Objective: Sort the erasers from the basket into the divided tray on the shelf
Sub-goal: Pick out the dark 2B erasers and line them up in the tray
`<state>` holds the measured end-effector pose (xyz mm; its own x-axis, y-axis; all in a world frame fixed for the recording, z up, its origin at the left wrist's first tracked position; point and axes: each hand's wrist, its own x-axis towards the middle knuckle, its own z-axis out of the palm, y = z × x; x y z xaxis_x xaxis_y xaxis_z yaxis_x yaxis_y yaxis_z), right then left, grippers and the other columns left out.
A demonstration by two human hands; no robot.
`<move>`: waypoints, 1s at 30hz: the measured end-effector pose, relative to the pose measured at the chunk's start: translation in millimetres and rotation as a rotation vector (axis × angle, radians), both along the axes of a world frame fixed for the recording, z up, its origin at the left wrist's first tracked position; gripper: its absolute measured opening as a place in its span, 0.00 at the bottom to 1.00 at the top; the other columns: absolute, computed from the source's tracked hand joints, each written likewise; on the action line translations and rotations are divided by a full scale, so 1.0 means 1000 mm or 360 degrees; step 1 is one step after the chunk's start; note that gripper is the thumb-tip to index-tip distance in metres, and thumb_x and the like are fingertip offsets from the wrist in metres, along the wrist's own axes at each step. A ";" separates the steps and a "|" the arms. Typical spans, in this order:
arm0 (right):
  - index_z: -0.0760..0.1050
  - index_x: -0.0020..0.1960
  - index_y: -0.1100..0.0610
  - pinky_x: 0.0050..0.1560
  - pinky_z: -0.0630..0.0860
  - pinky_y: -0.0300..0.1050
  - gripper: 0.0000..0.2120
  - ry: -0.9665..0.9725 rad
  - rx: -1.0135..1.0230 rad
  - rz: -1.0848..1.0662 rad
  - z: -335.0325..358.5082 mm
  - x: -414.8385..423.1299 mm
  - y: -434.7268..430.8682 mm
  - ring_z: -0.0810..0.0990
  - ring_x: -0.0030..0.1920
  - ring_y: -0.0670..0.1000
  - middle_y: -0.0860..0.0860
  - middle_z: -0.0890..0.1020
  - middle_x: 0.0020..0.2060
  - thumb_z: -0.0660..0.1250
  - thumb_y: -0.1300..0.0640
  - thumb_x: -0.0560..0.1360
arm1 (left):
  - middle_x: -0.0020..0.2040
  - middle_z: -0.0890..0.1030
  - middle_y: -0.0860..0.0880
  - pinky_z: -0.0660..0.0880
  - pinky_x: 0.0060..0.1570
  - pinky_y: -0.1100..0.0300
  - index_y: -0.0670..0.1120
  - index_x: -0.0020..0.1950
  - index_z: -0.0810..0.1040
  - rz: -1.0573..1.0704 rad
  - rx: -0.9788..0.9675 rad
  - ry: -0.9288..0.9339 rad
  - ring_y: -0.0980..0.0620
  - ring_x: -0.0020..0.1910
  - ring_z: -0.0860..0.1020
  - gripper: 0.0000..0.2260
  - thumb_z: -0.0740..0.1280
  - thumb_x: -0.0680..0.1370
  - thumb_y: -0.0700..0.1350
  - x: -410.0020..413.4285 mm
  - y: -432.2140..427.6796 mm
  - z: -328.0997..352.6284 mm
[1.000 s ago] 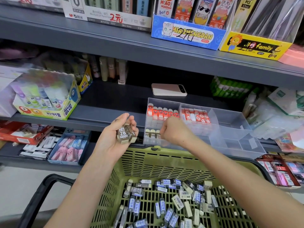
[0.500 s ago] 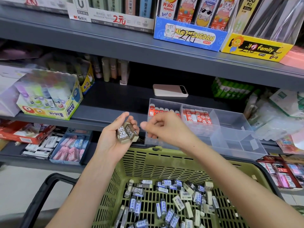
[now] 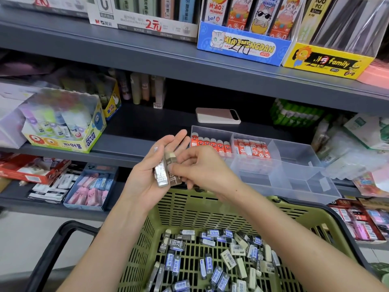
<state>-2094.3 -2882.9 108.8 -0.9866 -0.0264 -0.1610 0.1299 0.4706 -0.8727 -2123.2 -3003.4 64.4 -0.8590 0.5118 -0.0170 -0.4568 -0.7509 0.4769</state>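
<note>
Several glossy, sleeved rectangular erasers [image 3: 164, 173] sit clasped in the left hand [image 3: 143, 182] while right hand [image 3: 204, 168] fingers pinch one.

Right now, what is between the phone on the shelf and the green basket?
In the head view, the clear tray with red erasers sits between the phone and the basket; the right hand crosses in front.

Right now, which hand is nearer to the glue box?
Left. The left hand, holding erasers, is right of the glue box; the right hand is farther right, beyond it.
</note>
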 end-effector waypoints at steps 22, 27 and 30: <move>0.80 0.45 0.64 0.52 0.79 0.45 0.05 -0.0446 0.0825 0.0066 -0.003 -0.031 0.069 0.83 0.36 0.52 0.55 0.83 0.36 0.65 0.67 0.74 | 0.31 0.72 0.47 0.67 0.21 0.65 0.41 0.46 0.77 0.0204 -0.0528 -0.0198 0.53 0.28 0.71 0.13 0.67 0.72 0.51 -0.006 -0.002 -0.013; 0.79 0.45 0.65 0.48 0.78 0.44 0.06 -0.0393 0.1210 0.0144 -0.013 -0.035 0.059 0.79 0.45 0.56 0.58 0.80 0.41 0.63 0.70 0.72 | 0.34 0.74 0.43 0.72 0.28 0.61 0.38 0.50 0.76 0.0180 -0.0463 -0.0207 0.49 0.31 0.74 0.14 0.67 0.67 0.42 -0.005 -0.003 -0.012; 0.74 0.36 0.62 0.42 0.73 0.42 0.07 -0.0298 0.1401 0.0122 -0.020 -0.033 0.054 0.76 0.44 0.57 0.54 0.76 0.34 0.64 0.70 0.71 | 0.37 0.75 0.43 0.76 0.34 0.57 0.39 0.53 0.75 0.0155 -0.0355 -0.0270 0.48 0.34 0.76 0.15 0.62 0.67 0.36 -0.006 -0.002 -0.012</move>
